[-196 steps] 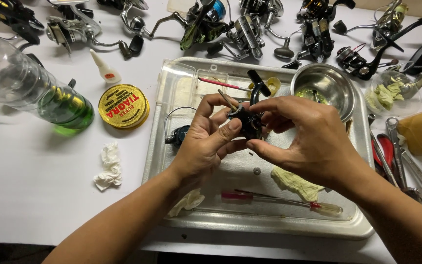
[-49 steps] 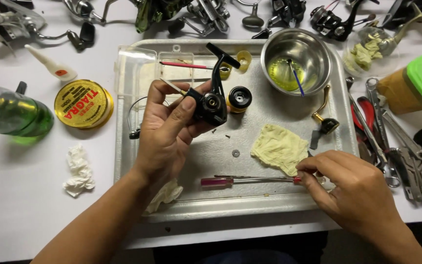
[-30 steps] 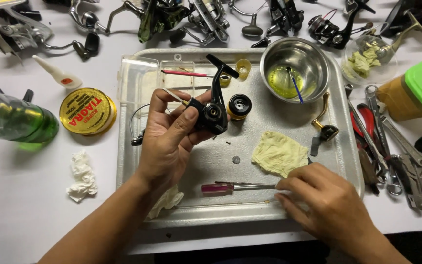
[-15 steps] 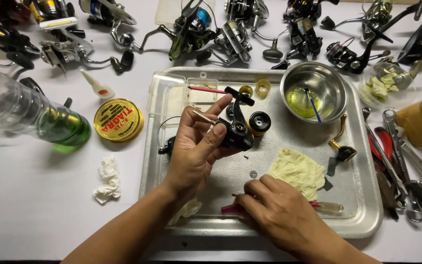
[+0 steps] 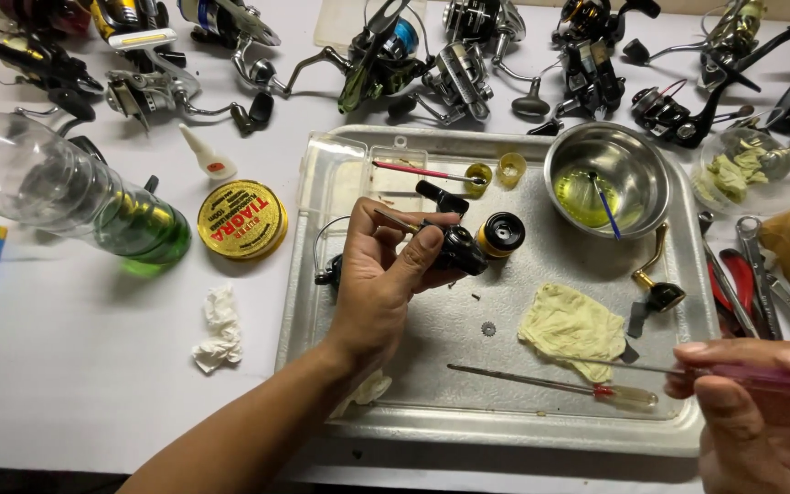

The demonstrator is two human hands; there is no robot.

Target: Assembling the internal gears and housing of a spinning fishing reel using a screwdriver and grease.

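We see the left hand point(image 5: 386, 274) closed around a black fishing reel body point(image 5: 454, 247), held just above the metal tray point(image 5: 688, 430), much as half a second ago; the right hand point(image 5: 761, 412) has changed most, having left the tray's near middle, where it lay over the tools, and now sits at the lower right corner, fingers pinched shut on a pink-handled screwdriver point(image 5: 761, 377) whose thin shaft points left over the yellow cloth point(image 5: 571, 327); a second screwdriver point(image 5: 550, 384), with a clear handle, lies on the tray near its front rim; a small gear point(image 5: 488, 328) rests on bare tray between hand and cloth, where we find the most open floor; the steel bowl point(image 5: 607, 174) crowds the far right corner, and a round yellow tin point(image 5: 242, 220) sits on the table just left of the tray.
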